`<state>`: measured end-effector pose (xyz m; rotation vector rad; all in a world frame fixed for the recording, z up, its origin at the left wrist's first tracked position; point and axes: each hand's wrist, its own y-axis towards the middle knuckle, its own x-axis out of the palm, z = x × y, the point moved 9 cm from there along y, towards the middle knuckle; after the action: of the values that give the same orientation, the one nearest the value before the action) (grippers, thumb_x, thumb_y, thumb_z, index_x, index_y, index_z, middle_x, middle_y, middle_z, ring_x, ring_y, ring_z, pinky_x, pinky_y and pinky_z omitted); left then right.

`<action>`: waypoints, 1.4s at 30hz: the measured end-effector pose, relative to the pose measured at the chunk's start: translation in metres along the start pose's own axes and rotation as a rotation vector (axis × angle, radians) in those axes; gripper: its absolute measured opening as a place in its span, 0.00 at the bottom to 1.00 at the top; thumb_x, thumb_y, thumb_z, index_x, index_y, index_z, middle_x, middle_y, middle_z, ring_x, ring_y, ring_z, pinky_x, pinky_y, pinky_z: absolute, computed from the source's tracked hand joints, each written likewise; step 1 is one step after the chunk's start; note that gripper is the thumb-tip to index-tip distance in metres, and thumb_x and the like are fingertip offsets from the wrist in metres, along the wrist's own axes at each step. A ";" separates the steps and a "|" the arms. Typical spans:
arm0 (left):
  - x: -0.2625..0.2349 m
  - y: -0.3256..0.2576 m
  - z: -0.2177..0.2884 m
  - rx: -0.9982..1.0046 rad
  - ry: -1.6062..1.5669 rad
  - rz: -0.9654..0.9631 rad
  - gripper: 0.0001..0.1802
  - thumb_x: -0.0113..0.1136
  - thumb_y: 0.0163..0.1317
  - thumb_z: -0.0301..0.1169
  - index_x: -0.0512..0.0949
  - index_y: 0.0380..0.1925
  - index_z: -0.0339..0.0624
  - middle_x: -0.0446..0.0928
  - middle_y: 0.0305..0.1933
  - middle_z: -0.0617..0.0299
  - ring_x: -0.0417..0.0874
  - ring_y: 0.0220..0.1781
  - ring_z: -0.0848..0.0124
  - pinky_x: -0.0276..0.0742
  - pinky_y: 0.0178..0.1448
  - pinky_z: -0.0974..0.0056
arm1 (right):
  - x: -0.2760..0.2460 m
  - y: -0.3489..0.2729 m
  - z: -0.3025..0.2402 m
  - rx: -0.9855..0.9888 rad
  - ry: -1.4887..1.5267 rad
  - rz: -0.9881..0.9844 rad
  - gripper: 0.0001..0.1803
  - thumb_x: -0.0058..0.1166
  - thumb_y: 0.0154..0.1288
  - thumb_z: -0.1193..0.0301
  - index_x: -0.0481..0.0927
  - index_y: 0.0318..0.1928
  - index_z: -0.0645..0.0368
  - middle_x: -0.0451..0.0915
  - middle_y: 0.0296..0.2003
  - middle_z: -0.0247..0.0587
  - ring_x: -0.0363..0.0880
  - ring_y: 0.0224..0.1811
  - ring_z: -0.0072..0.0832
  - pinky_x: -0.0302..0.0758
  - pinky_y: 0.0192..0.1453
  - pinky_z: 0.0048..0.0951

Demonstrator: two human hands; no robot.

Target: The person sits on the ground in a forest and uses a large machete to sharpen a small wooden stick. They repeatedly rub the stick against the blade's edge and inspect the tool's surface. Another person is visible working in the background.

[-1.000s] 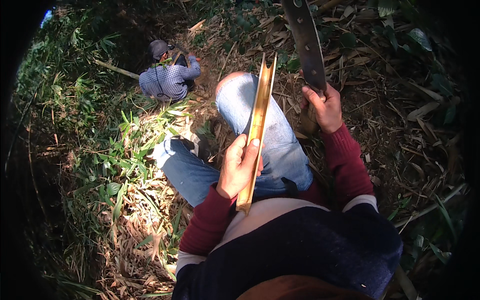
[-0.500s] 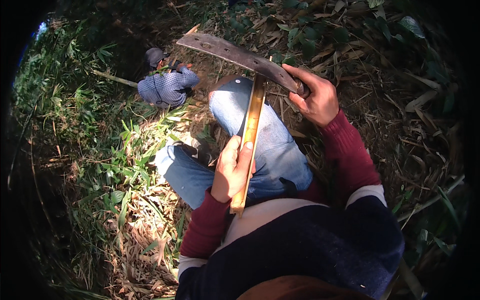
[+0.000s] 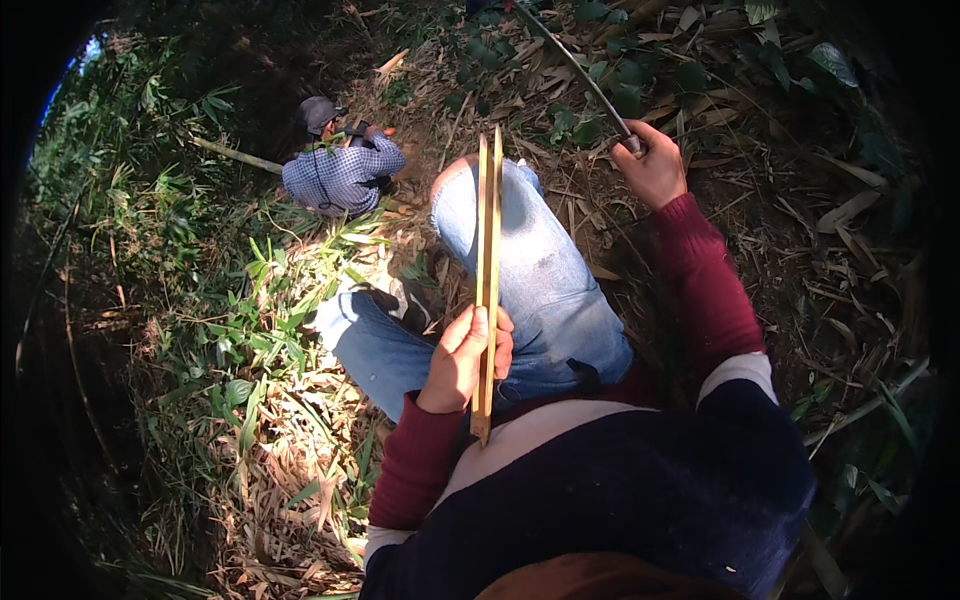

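My left hand [image 3: 456, 358] is closed around a split piece of bamboo [image 3: 487, 262], thumb on its near face. The long, yellowish strip stands over my raised knee, its lower end close to my waist. Two narrow edges show toward its upper end, with a groove or gap between them; I cannot tell which. Off to the right, my right hand [image 3: 655, 170] grips the handle of a machete [image 3: 578, 72]. Its blade points up and to the left, seen nearly edge-on, clear of the bamboo. The blade's tip is hard to make out at the top edge.
My jeans-clad legs [image 3: 560, 270] are bent beneath the bamboo. Ahead to the left, another person in a checked shirt [image 3: 330, 180] and dark cap crouches near a pole [image 3: 235, 156]. Dry leaves [image 3: 285, 440] and green plants [image 3: 235, 340] cover the ground.
The machete has lifted off the bamboo, up and to the right, and its blade has turned from broadside to edge-on. The bamboo has rotated in my left hand and stands more upright.
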<state>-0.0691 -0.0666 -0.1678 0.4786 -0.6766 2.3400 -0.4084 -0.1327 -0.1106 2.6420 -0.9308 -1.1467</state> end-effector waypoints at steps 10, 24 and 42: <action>0.025 0.032 0.048 -0.076 -0.084 -0.142 0.29 0.40 0.79 0.56 0.72 0.51 0.39 0.72 0.27 0.62 0.75 0.23 0.74 0.75 0.27 0.71 | -0.010 -0.016 -0.054 -0.016 0.619 -0.043 0.14 0.59 0.69 0.75 0.80 0.53 0.64 0.79 0.30 0.28 0.76 0.32 0.15 0.74 0.39 0.22; 0.012 -0.006 0.035 0.058 0.653 0.067 0.16 0.46 0.81 0.43 0.69 0.37 0.43 0.68 0.17 0.66 0.67 0.14 0.78 0.65 0.20 0.71 | 0.000 -0.055 -0.101 -0.286 0.301 -0.337 0.37 0.58 0.58 0.80 0.75 0.71 0.50 0.85 0.38 0.41 0.75 0.28 0.21 0.77 0.38 0.25; 0.020 -0.024 0.032 -0.058 0.648 0.082 0.14 0.48 0.80 0.41 0.69 0.41 0.41 0.67 0.18 0.68 0.67 0.14 0.81 0.64 0.19 0.72 | 0.022 -0.064 -0.112 -0.597 -0.065 -0.421 0.42 0.67 0.52 0.66 0.74 0.70 0.27 0.70 0.24 0.37 0.75 0.26 0.36 0.76 0.32 0.40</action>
<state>-0.0630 -0.0594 -0.1243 -0.3375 -0.4483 2.3435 -0.2876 -0.1086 -0.0666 2.3447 0.0030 -1.3339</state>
